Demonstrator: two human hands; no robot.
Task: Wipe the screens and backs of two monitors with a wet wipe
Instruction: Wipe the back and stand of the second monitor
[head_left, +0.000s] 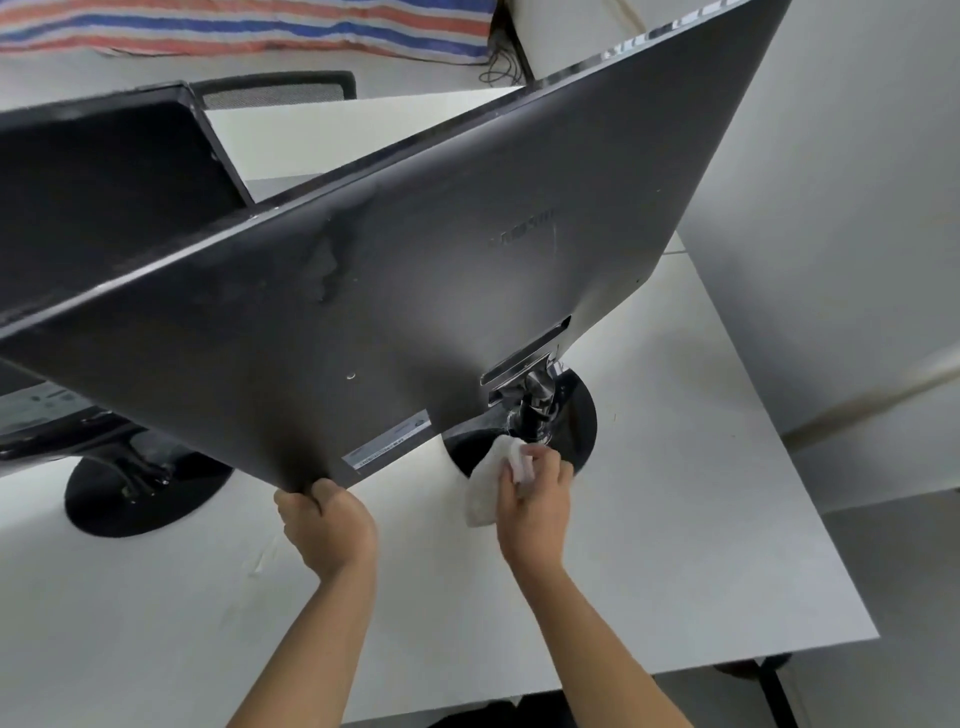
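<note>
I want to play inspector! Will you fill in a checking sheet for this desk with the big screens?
Surface: white table, faint scuff marks near the front.
Job's things: near monitor, back toward the camera, smudged patch on it; second monitor at left; wet wipe against the near monitor's round base.
Clutter: nothing seen.
Hands: left hand grips the near monitor's lower edge; right hand holds the wet wipe.
Cables: dark cables by the far wall.
Surroundings: mesh chair back, striped cloth beyond the table.
</note>
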